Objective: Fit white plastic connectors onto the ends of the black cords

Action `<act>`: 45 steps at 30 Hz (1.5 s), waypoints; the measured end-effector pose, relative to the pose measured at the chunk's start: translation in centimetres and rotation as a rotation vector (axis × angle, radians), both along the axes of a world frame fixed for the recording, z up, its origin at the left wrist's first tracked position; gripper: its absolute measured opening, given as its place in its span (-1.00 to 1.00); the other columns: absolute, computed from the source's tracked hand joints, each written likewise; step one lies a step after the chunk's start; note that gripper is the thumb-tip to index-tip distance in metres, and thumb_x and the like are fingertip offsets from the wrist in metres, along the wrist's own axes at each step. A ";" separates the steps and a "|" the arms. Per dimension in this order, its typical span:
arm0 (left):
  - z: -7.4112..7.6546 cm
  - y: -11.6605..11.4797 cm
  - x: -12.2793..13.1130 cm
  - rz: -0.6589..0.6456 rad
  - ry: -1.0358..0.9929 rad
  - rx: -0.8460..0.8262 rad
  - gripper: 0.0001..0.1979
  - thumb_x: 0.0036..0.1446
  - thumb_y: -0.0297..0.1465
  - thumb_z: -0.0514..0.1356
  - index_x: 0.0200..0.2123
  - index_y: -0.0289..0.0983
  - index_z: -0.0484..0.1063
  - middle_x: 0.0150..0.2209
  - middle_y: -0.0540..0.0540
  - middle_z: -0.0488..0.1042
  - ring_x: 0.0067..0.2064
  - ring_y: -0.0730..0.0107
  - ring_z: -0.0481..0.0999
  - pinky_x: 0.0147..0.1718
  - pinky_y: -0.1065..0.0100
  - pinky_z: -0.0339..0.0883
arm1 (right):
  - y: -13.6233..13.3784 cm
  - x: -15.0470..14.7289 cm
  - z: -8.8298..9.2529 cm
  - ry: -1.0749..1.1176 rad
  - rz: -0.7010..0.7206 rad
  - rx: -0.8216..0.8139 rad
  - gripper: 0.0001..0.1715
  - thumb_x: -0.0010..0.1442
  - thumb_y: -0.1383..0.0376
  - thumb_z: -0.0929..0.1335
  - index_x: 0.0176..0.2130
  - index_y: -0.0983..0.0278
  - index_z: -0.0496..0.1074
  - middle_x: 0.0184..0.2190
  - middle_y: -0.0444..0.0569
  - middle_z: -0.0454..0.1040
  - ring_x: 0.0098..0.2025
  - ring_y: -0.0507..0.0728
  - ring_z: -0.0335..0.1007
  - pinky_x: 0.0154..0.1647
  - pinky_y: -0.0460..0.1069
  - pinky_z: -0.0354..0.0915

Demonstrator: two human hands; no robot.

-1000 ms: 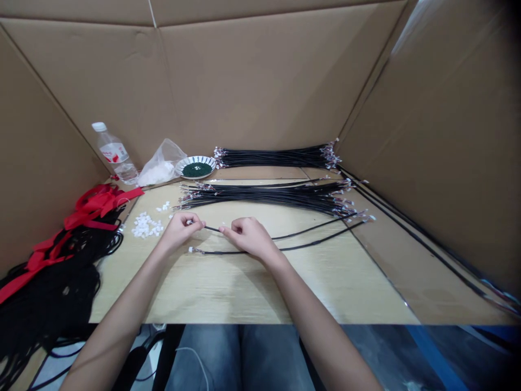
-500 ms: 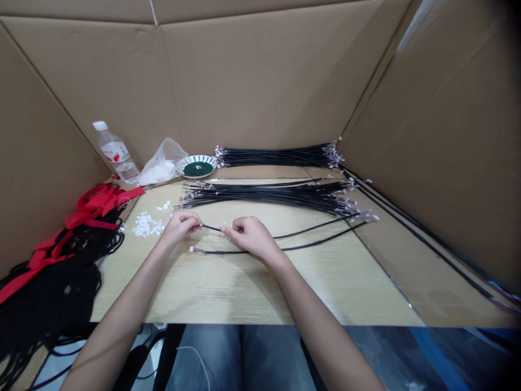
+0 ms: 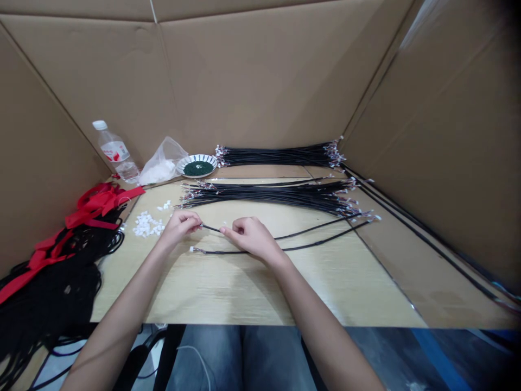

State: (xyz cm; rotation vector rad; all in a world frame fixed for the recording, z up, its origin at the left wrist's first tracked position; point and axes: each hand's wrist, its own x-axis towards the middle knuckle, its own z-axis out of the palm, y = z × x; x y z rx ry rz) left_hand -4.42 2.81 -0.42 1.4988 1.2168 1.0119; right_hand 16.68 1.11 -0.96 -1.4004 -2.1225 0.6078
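Note:
My left hand [image 3: 181, 224] pinches the left end of a thin black cable [image 3: 309, 229] that runs off to the right across the wooden table [image 3: 228, 288]. About a hand's width to the right, my right hand [image 3: 250, 235] pinches the same cable. A second black cable [image 3: 220, 252] with a white connector on its end lies just below my hands. A small heap of white connector housings [image 3: 145, 224] sits left of my left hand.
Two bundles of black cables [image 3: 268, 194] [image 3: 280, 156] lie behind my hands. A striped dish of dark bits [image 3: 197, 166], a clear bag [image 3: 161, 161] and a water bottle [image 3: 114, 152] stand at the back left. Red and black straps [image 3: 61, 239] pile on the left. Cardboard walls enclose the table.
My hands hold nearly the same place on the cable; the left thumb has closed over the cable's end. The view has shifted slightly.

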 end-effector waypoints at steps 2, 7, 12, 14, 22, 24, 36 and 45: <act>0.0 0.0 0.0 -0.010 0.015 0.011 -0.81 -0.20 -0.33 0.18 -0.70 -0.34 0.40 -0.72 0.03 0.26 -0.64 0.56 0.12 -0.63 0.45 -0.09 | 0.0 0.0 0.1 0.000 0.005 -0.008 -0.44 0.16 -0.01 0.27 -0.67 0.30 0.22 -0.70 -0.19 0.18 -0.60 -0.05 0.03 -0.55 -0.11 -0.10; 0.0 -0.3 -0.1 -0.018 0.045 0.054 -0.80 -0.18 -0.32 0.22 -0.68 -0.33 0.39 -0.71 0.05 0.24 -0.61 0.56 0.11 -0.61 0.45 -0.08 | 0.0 0.0 0.1 -0.006 0.017 -0.015 -0.45 0.16 -0.01 0.27 -0.66 0.30 0.23 -0.70 -0.18 0.20 -0.60 -0.04 0.05 -0.55 -0.10 -0.09; 0.3 -0.5 0.2 -0.006 0.066 0.083 -0.81 -0.19 -0.33 0.24 -0.69 -0.32 0.37 -0.71 0.06 0.24 -0.59 0.53 0.15 -0.57 0.43 -0.03 | 0.1 0.1 -0.2 -0.009 0.022 -0.019 -0.42 0.16 -0.04 0.26 -0.66 0.29 0.23 -0.70 -0.18 0.20 -0.60 -0.04 0.07 -0.54 -0.10 -0.08; 0.4 -0.5 0.2 0.002 0.066 0.092 -0.82 -0.21 -0.34 0.24 -0.70 -0.31 0.38 -0.70 0.05 0.27 -0.58 0.51 0.19 -0.56 0.43 0.00 | 0.1 0.2 -0.3 -0.007 0.032 -0.021 -0.42 0.16 -0.05 0.26 -0.66 0.29 0.22 -0.71 -0.18 0.20 -0.61 -0.04 0.07 -0.54 -0.10 -0.09; 0.1 -0.5 0.2 -0.014 0.085 0.087 -0.81 -0.18 -0.36 0.23 -0.70 -0.31 0.37 -0.70 0.05 0.29 -0.58 0.50 0.23 -0.56 0.44 0.02 | 0.0 0.2 -0.2 0.010 0.102 -0.033 -0.42 0.17 0.02 0.25 -0.70 0.29 0.11 -0.73 -0.22 0.03 -0.63 -0.06 -0.07 -0.56 -0.08 -0.16; 0.0 -0.6 0.2 -0.045 0.104 0.088 -0.77 -0.14 -0.35 0.22 -0.72 -0.31 0.36 -0.71 0.03 0.30 -0.58 0.50 0.24 -0.56 0.44 0.03 | 0.0 0.3 -0.1 0.020 0.132 -0.065 -0.43 0.15 0.03 0.25 -0.70 0.29 0.08 -0.71 -0.23 -0.03 -0.62 -0.06 -0.11 -0.57 -0.08 -0.18; -0.5 -0.4 -0.4 -0.086 0.153 0.083 -0.69 -0.02 -0.27 0.22 -0.67 -0.36 0.43 -0.67 -0.02 0.35 -0.62 0.54 0.22 -0.62 0.45 0.01 | 0.2 1.2 0.0 -0.124 0.241 -0.240 -0.44 0.05 0.05 0.30 -0.73 0.28 0.04 -0.69 -0.23 -0.13 -0.58 -0.05 -0.22 -0.57 -0.07 -0.21; -1.2 -1.0 0.3 -0.523 0.317 -0.033 -0.75 -0.19 -0.32 0.37 -0.41 -0.37 0.57 -0.54 -0.04 0.42 -0.51 0.51 0.27 -0.55 0.46 0.11 | 0.1 0.7 -0.1 -0.148 0.207 -0.197 -0.47 0.02 0.06 0.33 -0.75 0.30 0.17 -0.76 -0.22 0.01 -0.64 -0.05 -0.11 -0.60 -0.08 -0.16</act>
